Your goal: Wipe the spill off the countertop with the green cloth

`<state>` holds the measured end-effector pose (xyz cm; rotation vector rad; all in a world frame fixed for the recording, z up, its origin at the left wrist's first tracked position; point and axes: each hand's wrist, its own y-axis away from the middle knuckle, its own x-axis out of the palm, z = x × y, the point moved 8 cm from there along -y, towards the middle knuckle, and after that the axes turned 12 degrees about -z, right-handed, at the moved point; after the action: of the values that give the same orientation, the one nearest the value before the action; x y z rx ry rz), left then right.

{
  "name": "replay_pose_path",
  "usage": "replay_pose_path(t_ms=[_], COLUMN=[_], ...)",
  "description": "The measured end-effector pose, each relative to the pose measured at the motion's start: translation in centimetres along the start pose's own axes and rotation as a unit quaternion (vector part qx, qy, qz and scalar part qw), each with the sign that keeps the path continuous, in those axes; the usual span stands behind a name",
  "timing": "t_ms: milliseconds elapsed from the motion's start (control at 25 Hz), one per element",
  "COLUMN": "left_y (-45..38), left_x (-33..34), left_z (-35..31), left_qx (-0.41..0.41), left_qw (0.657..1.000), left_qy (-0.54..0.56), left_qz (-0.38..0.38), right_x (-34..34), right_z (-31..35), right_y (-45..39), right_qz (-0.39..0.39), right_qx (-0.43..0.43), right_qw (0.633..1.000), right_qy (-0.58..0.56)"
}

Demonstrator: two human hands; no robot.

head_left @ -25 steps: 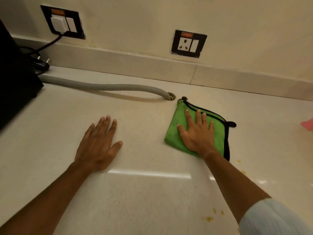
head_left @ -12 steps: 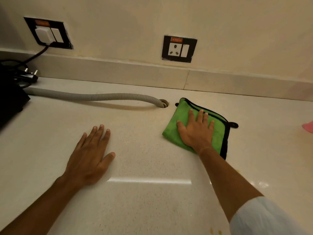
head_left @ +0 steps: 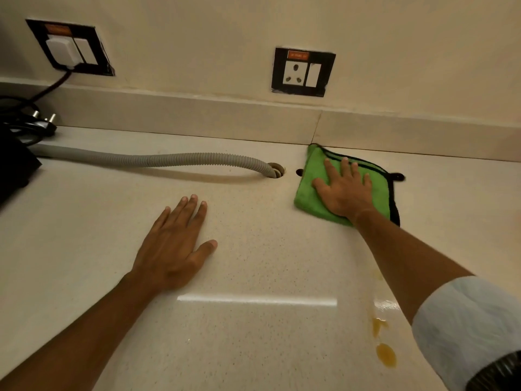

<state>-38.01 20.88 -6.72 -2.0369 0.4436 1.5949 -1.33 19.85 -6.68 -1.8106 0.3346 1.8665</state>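
- Right hand (head_left: 345,193) is flat on the folded green microfibre cloth with black trim (head_left: 313,190), palm down, fingers spread and straight, so it's pressing the cloth rather than pinching or gripping it.
- The cloth sits directly under that palm and pokes out around it: a wide green strip to the left of the thumb, and a narrower bit plus the black edging on the right side.
- The far corner of the cloth touches the low splashback strip (head_left: 197,114) at the back of the counter, and a little black hanging loop (head_left: 397,176) sticks out on its right side.
- Left hand (head_left: 174,246) is also open, flat on the bare pale speckled stone countertop (head_left: 253,348), holding nothing, well apart from the cloth.
- Amber-yellow spill drops (head_left: 385,356) are down near the front, just left of the right forearm and its pale rolled-up sleeve (head_left: 462,328); they're well apart from the cloth, with a faint yellowish streak above them.
- Just left of the cloth there's a grey ribbed hose (head_left: 158,160) running across the counter and dipping into a round hole (head_left: 277,170).
- Nothing that counts as a container that I can see, unless you count that hole with the hose in it.
- On the wall: a black-framed socket plate (head_left: 303,71) above the cloth, and another one (head_left: 70,48) far left with a white plug in it.
- A dark appliance (head_left: 14,165) and a loose black plug (head_left: 42,124) sit at the left edge.
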Motion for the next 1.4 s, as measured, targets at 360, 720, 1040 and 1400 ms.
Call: replay_pose_path(t_ms=[360,720,1040,1400], left_y=[-0.1,0.4,7.6,11.3], left_x=[0.0,-1.6,-2.7,-1.9], left_z=[-0.2,0.8,-1.8,-0.1], left_qx=[-0.002,-0.027,0.007,-0.050], left_qw=[1.000,0.984,0.999,0.999], left_qy=[0.011,0.177,0.025,0.005], left_qz=[-0.008,0.008,0.033,0.019], right_x=[-0.6,-3.5,-5.2,-6.8], right_z=[-2.9,-10.7,-9.4,-11.3], right_y=[1.7,14.7,24.0,30.2], right_qz=[0.019,0.083,0.044,-0.020], right_qx=[-0.030,-0.040,-0.040,0.129], right_qw=[0.999,0.995,0.998,0.991], right_qy=[0.001,-0.028,0.010,0.008])
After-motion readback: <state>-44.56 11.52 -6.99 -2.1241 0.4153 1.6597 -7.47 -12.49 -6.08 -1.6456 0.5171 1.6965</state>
